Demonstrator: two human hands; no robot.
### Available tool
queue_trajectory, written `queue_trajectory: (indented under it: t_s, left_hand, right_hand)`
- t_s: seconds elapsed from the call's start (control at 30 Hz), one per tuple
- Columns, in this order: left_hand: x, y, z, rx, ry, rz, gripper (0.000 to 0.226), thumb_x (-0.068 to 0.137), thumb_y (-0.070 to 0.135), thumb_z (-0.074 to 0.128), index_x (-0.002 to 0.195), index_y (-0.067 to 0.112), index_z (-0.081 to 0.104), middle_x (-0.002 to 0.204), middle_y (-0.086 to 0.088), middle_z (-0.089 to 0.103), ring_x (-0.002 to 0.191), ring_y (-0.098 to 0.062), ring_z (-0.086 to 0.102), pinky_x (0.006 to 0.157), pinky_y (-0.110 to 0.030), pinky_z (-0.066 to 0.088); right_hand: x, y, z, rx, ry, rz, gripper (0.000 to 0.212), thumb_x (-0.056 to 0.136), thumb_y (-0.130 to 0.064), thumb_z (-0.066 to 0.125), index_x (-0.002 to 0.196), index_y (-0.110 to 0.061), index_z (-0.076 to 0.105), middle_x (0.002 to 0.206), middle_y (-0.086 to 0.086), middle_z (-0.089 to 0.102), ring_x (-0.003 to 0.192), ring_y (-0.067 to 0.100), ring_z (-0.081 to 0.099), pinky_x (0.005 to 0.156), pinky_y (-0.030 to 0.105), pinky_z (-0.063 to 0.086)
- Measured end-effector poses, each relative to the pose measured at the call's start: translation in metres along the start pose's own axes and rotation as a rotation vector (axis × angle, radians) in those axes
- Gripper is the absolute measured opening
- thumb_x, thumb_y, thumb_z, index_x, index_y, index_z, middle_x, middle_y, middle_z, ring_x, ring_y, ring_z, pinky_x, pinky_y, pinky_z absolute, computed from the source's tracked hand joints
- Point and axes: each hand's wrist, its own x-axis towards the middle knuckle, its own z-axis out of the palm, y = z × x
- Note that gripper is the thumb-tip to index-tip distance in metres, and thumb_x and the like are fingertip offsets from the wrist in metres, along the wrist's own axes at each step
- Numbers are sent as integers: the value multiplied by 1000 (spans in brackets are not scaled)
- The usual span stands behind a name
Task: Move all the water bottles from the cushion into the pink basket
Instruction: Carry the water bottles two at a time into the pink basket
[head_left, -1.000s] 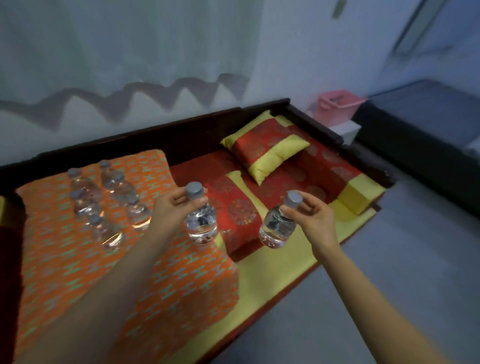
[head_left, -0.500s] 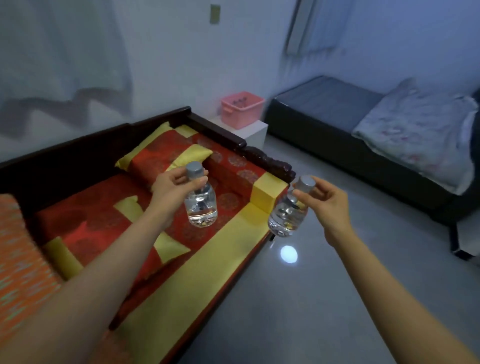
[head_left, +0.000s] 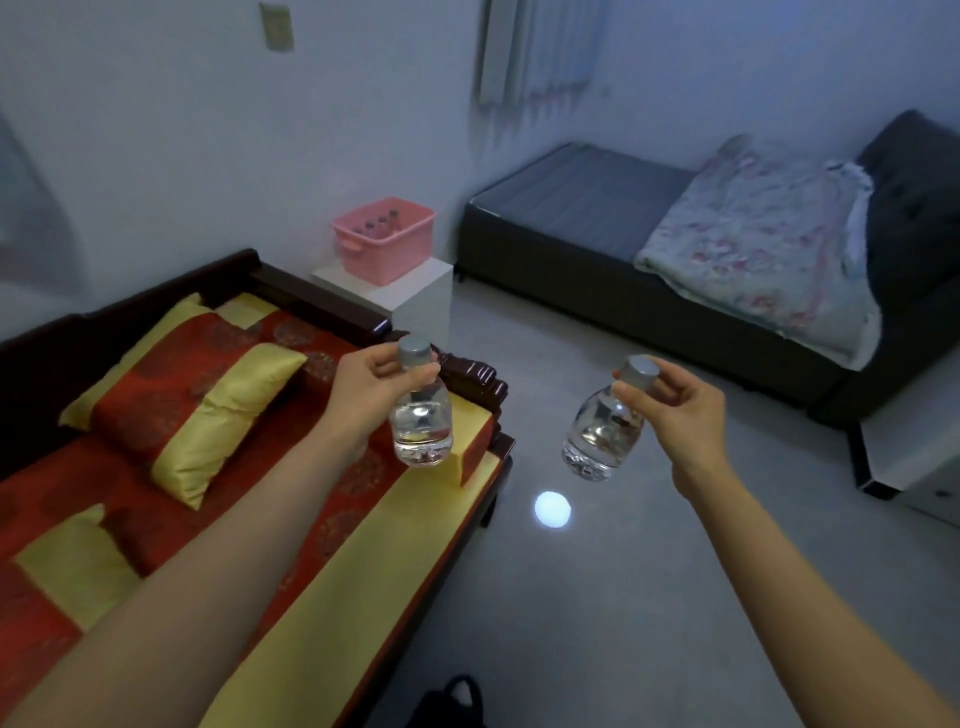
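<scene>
Where bench (head_left: 480, 378) ends, pink basket (head_left: 387, 254) tops wht stand (head_left: 422, 312).

The left hand (head_left: 363, 395) is pinching a small water bottle (head_left: 421, 428) by its grey cap, the body hanging straight below the fingers (head_left: 382, 358), over the end of the red and yellow bench (head_left: 322, 545). The right hand (head_left: 680, 410) is pinching a second bottle (head_left: 597, 439) the same way, its body tilting down and left of those fingers, over the grey floor (head_left: 597, 597). Far beyond both sets of fingertips, a pink basket (head_left: 387, 249) is sitting on a white stand (head_left: 421, 301).
</scene>
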Motion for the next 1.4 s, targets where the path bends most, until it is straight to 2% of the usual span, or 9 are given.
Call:
queue_trajectory:
  t_s: [0.2, 0.3, 0.63, 0.8, 0.93, 1.0, 1.07, 1.27, 1.4]
  left_hand:
    - [126, -14, 57, -8, -14, -26, 28, 74, 12, 78, 102, 12, 73, 94, 0, 76, 89, -11, 72, 79, -26, 56]
    - [190, -9, 89, -21, -27, -26, 30, 75, 7, 77, 105, 6, 72, 100, -4, 75, 92, -14, 71, 85, -29, 54]
    - [367, -23, 209, 6, 23, -30, 27, 74, 9, 77, 101, 6, 72, 94, -3, 76, 88, -14, 71, 78, -26, 53]
    - [450, -35, 258, 0, 181, 1, 29, 74, 9, 78, 100, 0, 70, 102, -22, 71, 96, -28, 67, 92, -46, 52]
    - [497, -39, 271, -7, 287, -8, 27, 72, 6, 78, 98, 6, 73, 97, -12, 74, 89, -17, 68, 83, -33, 55]
    - [523, -41, 269, -29, 319, -24, 31, 72, 6, 78, 102, 4, 72, 88, 3, 76, 82, -6, 70, 72, -19, 54]
    - [552, -43, 266, -38, 365, -30, 33, 73, 4, 78, 105, 2, 71, 82, 10, 76, 78, -3, 70, 68, -13, 52]
    - [636, -63, 249, -43, 475, -40, 31, 71, 10, 79, 102, 10, 72, 101, -5, 74, 94, -18, 69, 85, -31, 54]
    - [703, -76, 228, -61, 548, -35, 37, 72, 9, 78, 108, 5, 69, 105, -9, 73, 95, -19, 69, 84, -33, 54]
  right_hand:
    - [122, 29, -10, -4, 42, 23, 39, 74, 2, 77, 111, -7, 68, 87, -7, 76, 83, 6, 72, 66, 13, 53]
    - [187, 31, -17, -10, 46, 21, 38, 74, 4, 75, 110, -6, 68, 90, -1, 75, 80, 4, 71, 67, 13, 53]
    - [396, 63, -79, -45, -1, 14, 42, 72, 3, 77, 112, -6, 68, 98, 6, 74, 85, 6, 71, 71, 14, 54]
    - [519, 79, -95, -70, -117, 2, 44, 74, 3, 76, 116, -8, 67, 108, 11, 72, 102, 17, 69, 90, 30, 55]
    - [597, 79, -81, -87, -193, -8, 41, 76, 1, 75, 113, -14, 68, 107, 7, 73, 101, 14, 69, 91, 35, 54]
    - [636, 78, -66, -39, -241, -1, 37, 75, 1, 74, 105, -21, 69, 105, 6, 73, 96, 11, 70, 86, 30, 56]
    - [671, 80, -47, -20, -289, -10, 36, 75, 0, 74, 101, -25, 69, 103, 4, 74, 90, 7, 71, 78, 21, 57]
    - [767, 108, 24, 2, -437, -13, 35, 75, 2, 74, 95, -27, 71, 90, -5, 76, 87, 8, 72, 69, 15, 54]
    - [835, 125, 85, -11, -528, -20, 36, 73, -3, 77, 92, -33, 72, 94, -4, 76, 93, 13, 71, 84, 31, 55]
